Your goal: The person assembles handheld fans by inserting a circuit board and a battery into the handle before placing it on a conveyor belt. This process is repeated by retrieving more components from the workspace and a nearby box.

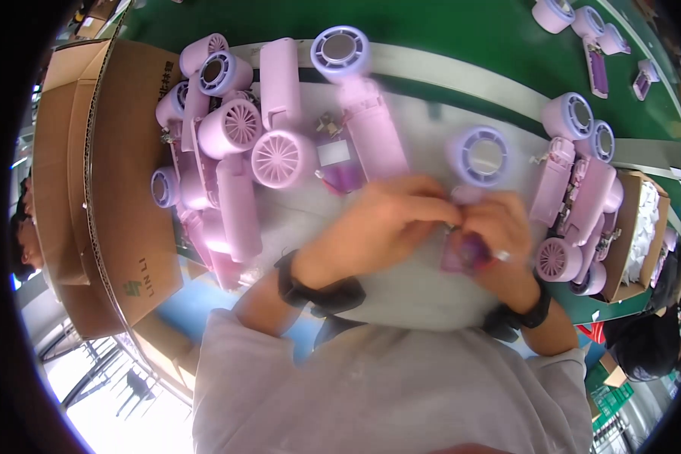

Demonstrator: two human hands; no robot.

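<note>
Close to the person's body, over the near part of the pale table [405, 295], a pink handheld fan [483, 157] is held with its blue-ringed head pointing away and its handle end toward the chest — probably so that the neck and the purple inner part [473, 250] face the eyes. The right hand [503, 234] is curled around the handle end, seemingly as the steadying grip. The left hand [393, 217] has thumb and fingers drawn together at the neck; blur hides whether anything is pinched between them, so I cannot tell.

Just beyond the left hand lies a pink fan body [374, 129], with a white rectangle [334, 153] and a loose purple part [344, 178] beside it, perhaps for short reach. It would limit how far that hand could swing forward. At the left, a heap of pink fans [238, 197] stands by a tall cardboard box [132, 174], which walls off that side. A second pile of fans [589, 193] sits at the right, beside a small carton [629, 253] of white scraps [646, 216] — both heaps flank the hands. Past a pale rail [420, 68], more fan parts [596, 68] rest on the green surface [446, 23].
</note>
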